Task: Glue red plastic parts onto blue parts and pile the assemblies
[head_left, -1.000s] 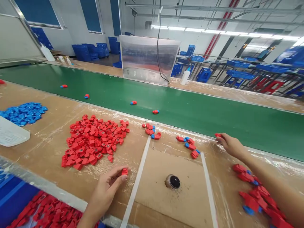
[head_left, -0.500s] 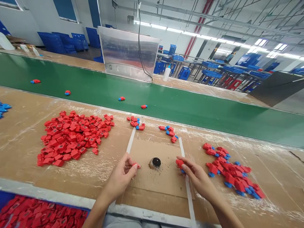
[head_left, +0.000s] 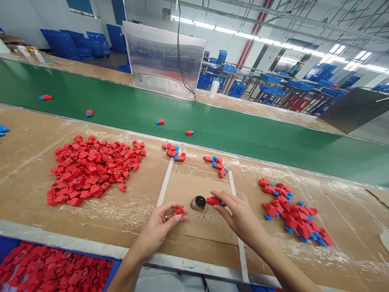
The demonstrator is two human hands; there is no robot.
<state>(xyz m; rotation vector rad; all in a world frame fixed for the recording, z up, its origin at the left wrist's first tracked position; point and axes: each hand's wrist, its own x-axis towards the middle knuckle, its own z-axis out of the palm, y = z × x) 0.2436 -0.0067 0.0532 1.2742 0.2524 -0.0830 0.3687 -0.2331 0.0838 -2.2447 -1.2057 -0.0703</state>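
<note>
My left hand (head_left: pixel 160 227) pinches a small red plastic part (head_left: pixel 179 211) just left of a round black fixture (head_left: pixel 199 202) set in the cardboard pad. My right hand (head_left: pixel 240 215) pinches a red and blue part (head_left: pixel 213 200) right beside the fixture's right edge. A large heap of red parts (head_left: pixel 91 168) lies to the left. A heap of joined red and blue parts (head_left: pixel 290 213) lies to the right of my right hand.
Two small clusters of red and blue parts (head_left: pixel 174 152) (head_left: pixel 216 163) sit near the edge of the green conveyor belt (head_left: pixel 243 138), which carries several single pieces. A blue bin of red parts (head_left: pixel 45 269) is at the lower left. A metal box (head_left: pixel 164 61) stands beyond the belt.
Both hands moved in toward the black fixture. My right hand carried its red and blue part from the right tape strip up to the fixture; my left shifted slightly right.
</note>
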